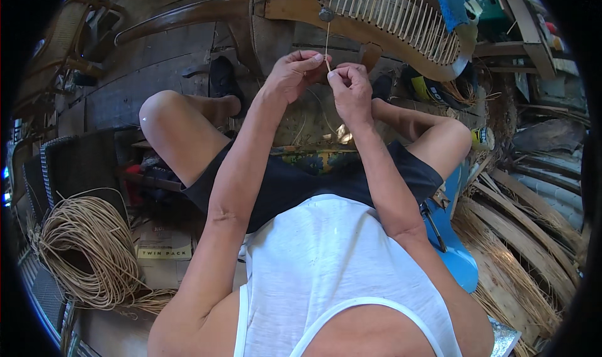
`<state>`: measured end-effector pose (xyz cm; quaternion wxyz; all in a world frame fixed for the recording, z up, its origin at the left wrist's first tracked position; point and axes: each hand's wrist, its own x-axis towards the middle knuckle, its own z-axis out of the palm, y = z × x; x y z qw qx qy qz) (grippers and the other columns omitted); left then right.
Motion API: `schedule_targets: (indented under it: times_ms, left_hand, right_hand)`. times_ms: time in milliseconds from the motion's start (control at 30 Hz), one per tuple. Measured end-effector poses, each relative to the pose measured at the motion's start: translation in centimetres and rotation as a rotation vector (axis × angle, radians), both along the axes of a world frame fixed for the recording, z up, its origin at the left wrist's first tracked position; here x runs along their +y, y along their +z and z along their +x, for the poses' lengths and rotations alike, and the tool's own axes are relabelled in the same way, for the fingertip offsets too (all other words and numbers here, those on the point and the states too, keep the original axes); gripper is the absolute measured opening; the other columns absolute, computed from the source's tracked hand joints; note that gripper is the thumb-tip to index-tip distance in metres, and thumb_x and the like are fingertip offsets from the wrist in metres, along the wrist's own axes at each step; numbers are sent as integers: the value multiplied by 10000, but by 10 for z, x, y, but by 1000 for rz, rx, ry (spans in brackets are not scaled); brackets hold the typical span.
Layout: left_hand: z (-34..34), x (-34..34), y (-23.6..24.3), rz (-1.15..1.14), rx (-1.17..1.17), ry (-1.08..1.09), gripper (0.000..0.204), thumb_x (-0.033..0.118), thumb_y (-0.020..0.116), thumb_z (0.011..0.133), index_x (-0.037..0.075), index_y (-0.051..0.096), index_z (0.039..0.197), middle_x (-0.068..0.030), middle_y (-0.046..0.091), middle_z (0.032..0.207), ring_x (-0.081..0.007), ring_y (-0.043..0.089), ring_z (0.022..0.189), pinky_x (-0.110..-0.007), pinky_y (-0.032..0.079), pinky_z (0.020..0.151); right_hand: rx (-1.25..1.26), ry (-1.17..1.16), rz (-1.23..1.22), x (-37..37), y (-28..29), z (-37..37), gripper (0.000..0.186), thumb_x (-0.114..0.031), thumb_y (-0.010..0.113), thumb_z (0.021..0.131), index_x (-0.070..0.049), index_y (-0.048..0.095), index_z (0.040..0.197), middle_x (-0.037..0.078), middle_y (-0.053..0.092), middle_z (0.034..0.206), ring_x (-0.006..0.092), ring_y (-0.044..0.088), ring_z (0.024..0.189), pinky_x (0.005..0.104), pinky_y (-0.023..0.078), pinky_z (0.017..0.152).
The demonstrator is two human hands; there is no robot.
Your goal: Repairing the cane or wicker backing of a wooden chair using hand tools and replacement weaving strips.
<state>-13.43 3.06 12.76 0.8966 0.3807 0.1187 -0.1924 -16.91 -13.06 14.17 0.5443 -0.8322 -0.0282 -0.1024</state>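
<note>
A thin, pale cane strand (327, 42) runs down from a curved wooden chair frame (351, 26) to both my hands. My left hand (295, 74) pinches it between thumb and fingertips. Close beside it on the right, my right hand (352, 90) pinches the same strand slightly lower. Several light cane strands (389, 12) are strung side by side across the frame's opening. Where the held strand crosses the frame edge sits a small grey round lump (327, 14); I cannot make out what it is. A blue cloth or sponge (453, 7) rests on the frame's right side.
A large coil of cane (119, 250) lies at the lower left, next to a cardboard box (163, 250). Long split strips (527, 231) are piled on the right, near a blue plastic seat (461, 256). Wooden furniture parts (182, 19) stand across the far left of the plank floor.
</note>
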Motion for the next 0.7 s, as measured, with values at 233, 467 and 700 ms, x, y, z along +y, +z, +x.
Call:
schedule_targets:
  times_ms: [233,467,700]
  left_hand:
    - [-2,-4,2,348,-219,19,97,109,696,961,42,637,1000,-72,722,1021,-110,651,936,-286,532,873]
    - [-2,0,-1,395,-411,-23,97,94,698,956,35,639,1004,-83,720,1017,-121,655,967,-269,526,904]
    - [1,-3,0,88,-124,-47,104,87,711,937,28,649,996,-111,724,1016,-178,701,904,-339,592,878]
  right_hand:
    - [-71,-40,-20,6,3,-3,61,-77,675,866,-20,665,845,67,629,947,172,613,845,307,500,758]
    - [570,9,852,-8,5,4,36,-66,675,853,-52,682,821,7,647,815,112,588,754,267,459,741]
    - [-24,-3,-68,-7,-12,5,156,-143,682,834,5,649,870,109,598,917,209,590,734,337,487,717]
